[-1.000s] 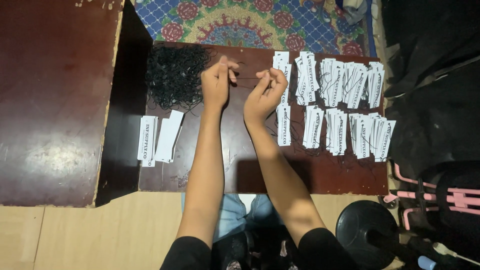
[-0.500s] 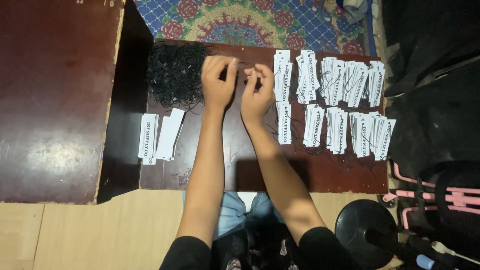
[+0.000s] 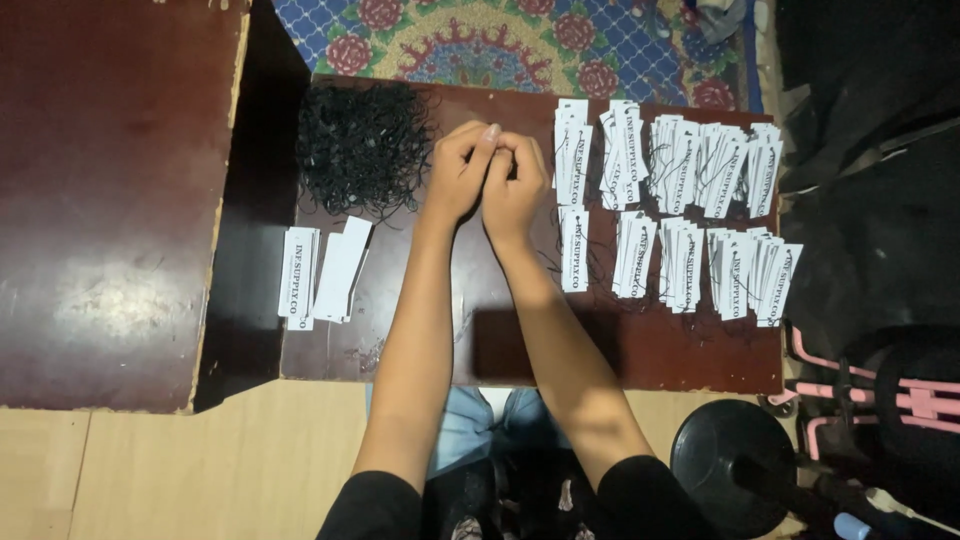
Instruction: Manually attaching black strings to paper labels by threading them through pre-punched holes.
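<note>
**Hand and Workpiece Status: Tag Station on Low Bench**

The left hand (image 3: 462,172) and right hand (image 3: 516,180) are pressed together, knuckle to knuckle, above the middle of the dark reddish-brown wooden bench (image 3: 660,350). The fingers of both hands are curled inward. The fingertips meet at a single spot between the hands. Whatever they pinch there is too small and too covered to identify.

Positions, read from the joined hands:

- At 9 o'clock, just beside the left hand: a loose tangled heap of thin black string loops (image 3: 360,145), lying on the bench.
- At 8 o'clock, well apart: a small stack of plain white rectangular paper tags (image 3: 322,272), near the left edge of the bench.
- At 3 o'clock: two rows of white rectangular paper tags with black print and thin black strings attached (image 3: 690,215), overlapped like shingles. The nearest tag lies just beside the right hand. The rows run to the right edge of the bench.

Both forearms cross the near edge of the bench from 6 o'clock.

Surroundings: a larger dark red wooden board (image 3: 110,200) lies at 9 o'clock beyond the bench. A floral patterned rug (image 3: 500,40) lies at 12 o'clock. A black round disc-shaped base (image 3: 725,460) stands on the floor at 5 o'clock.
</note>
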